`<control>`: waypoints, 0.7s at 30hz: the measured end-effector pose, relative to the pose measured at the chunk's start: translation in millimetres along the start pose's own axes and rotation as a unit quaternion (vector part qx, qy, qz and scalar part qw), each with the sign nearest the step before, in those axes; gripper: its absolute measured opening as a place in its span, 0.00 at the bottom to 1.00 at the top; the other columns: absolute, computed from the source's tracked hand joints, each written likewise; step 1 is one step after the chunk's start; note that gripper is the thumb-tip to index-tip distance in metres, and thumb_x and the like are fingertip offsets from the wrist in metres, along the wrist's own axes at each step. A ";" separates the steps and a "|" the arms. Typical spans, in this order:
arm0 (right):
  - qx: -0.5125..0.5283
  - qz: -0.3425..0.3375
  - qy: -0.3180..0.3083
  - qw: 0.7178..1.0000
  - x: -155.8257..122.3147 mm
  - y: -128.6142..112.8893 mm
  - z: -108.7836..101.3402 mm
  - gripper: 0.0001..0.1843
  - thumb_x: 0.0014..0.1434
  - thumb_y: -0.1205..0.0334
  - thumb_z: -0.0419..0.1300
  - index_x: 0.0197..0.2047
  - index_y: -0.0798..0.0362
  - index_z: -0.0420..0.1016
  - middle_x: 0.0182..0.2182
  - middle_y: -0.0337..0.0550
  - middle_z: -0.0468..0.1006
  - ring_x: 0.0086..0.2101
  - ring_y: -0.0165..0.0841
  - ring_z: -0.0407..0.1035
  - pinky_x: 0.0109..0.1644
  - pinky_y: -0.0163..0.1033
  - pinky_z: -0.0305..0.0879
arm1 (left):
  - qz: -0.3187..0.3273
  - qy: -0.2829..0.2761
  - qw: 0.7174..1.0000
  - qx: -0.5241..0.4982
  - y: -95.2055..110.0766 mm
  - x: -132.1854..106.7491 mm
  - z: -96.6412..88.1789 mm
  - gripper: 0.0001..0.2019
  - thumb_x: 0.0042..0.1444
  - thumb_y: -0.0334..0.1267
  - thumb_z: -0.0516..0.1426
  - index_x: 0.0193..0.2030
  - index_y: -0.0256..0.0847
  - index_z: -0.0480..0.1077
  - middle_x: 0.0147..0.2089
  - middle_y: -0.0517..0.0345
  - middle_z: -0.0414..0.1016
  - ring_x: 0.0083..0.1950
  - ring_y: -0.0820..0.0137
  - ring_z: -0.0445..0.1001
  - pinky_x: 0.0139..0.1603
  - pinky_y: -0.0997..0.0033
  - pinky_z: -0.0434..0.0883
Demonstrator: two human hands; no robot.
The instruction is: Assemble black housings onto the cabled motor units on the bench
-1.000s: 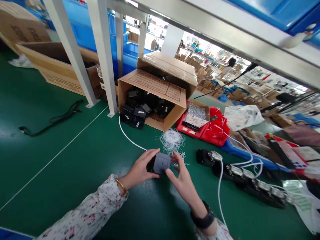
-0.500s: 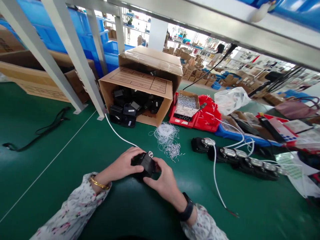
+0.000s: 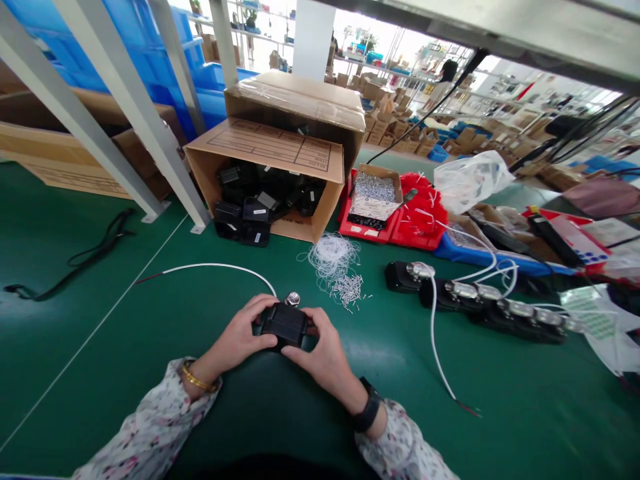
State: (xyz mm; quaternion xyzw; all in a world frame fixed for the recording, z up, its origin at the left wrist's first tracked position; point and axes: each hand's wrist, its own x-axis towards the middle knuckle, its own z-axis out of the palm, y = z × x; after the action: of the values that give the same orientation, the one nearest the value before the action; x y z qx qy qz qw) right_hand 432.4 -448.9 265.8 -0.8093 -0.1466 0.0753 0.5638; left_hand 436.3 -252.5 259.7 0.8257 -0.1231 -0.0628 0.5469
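Between both hands sits a black plastic housing, held just above or on the green tabletop; which of the two I cannot tell. My left hand is closed around its left side, thumb along the near edge. Its right side is gripped by my right hand, thumb at the near corner. A shiny metal fitting shows at the housing's far edge. Beside it a white cable runs off to the left and ends in thin red wire. The housing's underside is hidden.
An open carton of black housings stands ahead. White ties and small metal pins lie before it. Red bins sit right of the carton, with a row of black units nearer. A black strap lies left.
The black housing has turned in my hands so its broad flat face shows more. Its white cable has swung, and the red wire end now shows at the left. My view has shifted slightly.
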 end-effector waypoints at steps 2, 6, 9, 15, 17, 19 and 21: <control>0.003 -0.010 -0.004 1.000 -0.7 0.4 -0.8 0.27 0.43 0.67 0.68 0.46 0.51 0.64 0.41 0.42 0.68 0.41 0.35 0.66 0.42 0.39 0.68 | 0.007 0.004 1.000 -0.009 -2.1 -2.9 1.9 0.30 0.47 0.60 0.57 0.51 0.41 0.64 0.52 0.47 0.64 0.53 0.56 0.64 0.49 0.62 0.65; -0.071 -0.084 -0.007 0.994 2.9 9.2 -10.7 0.27 0.46 0.65 0.67 0.50 0.51 0.63 0.44 0.45 0.68 0.42 0.38 0.66 0.44 0.42 0.69 | -0.012 0.013 1.000 -0.009 -4.5 -11.0 7.7 0.27 0.50 0.53 0.58 0.55 0.43 0.62 0.59 0.47 0.59 0.55 0.57 0.63 0.48 0.64 0.65; -0.195 -0.231 -0.035 0.953 10.6 21.3 -26.7 0.26 0.54 0.66 0.60 0.56 0.53 0.60 0.49 0.51 0.68 0.50 0.42 0.62 0.52 0.49 0.65 | -0.079 0.002 0.996 -0.045 -1.3 -7.2 13.4 0.31 0.53 0.47 0.56 0.62 0.43 0.52 0.60 0.46 0.60 0.46 0.62 0.69 0.41 0.65 0.68; -0.366 -0.429 -0.079 0.822 -0.3 33.7 -58.6 0.20 0.60 0.74 0.52 0.55 0.53 0.63 0.49 0.50 0.70 0.55 0.41 0.58 0.59 0.52 0.57 | -0.056 -0.067 0.996 -0.020 14.7 12.1 31.4 0.34 0.39 0.36 0.66 0.55 0.40 0.60 0.51 0.53 0.71 0.50 0.59 0.69 0.53 0.62 0.65; -0.370 -0.401 -0.081 0.834 -12.2 41.1 -69.5 0.20 0.60 0.73 0.53 0.55 0.51 0.63 0.50 0.50 0.69 0.54 0.41 0.60 0.57 0.51 0.59 | -0.034 -0.055 0.998 0.007 17.0 11.6 40.2 0.34 0.38 0.33 0.65 0.55 0.41 0.60 0.51 0.53 0.70 0.51 0.59 0.69 0.53 0.63 0.65; -0.343 -0.303 -0.033 0.889 -19.8 54.3 -84.1 0.19 0.61 0.70 0.53 0.55 0.52 0.62 0.50 0.52 0.68 0.51 0.41 0.63 0.54 0.49 0.64 | -0.024 -0.063 0.998 0.011 18.9 10.7 49.9 0.33 0.40 0.32 0.64 0.55 0.43 0.60 0.52 0.54 0.69 0.51 0.61 0.69 0.52 0.64 0.65; -0.307 -0.144 0.059 0.939 -18.3 70.9 -102.4 0.16 0.60 0.68 0.53 0.52 0.54 0.64 0.45 0.52 0.70 0.44 0.39 0.67 0.46 0.45 0.68 | -0.019 -0.077 0.997 0.010 22.2 13.0 59.0 0.33 0.41 0.32 0.64 0.55 0.45 0.59 0.52 0.54 0.69 0.51 0.61 0.69 0.52 0.64 0.66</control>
State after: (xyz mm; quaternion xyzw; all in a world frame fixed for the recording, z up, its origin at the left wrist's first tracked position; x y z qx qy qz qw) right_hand 455.3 -568.8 234.9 -0.9164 -0.2439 -0.1027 0.3002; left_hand 431.7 -316.6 257.3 0.8261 -0.1499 -0.1357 0.5260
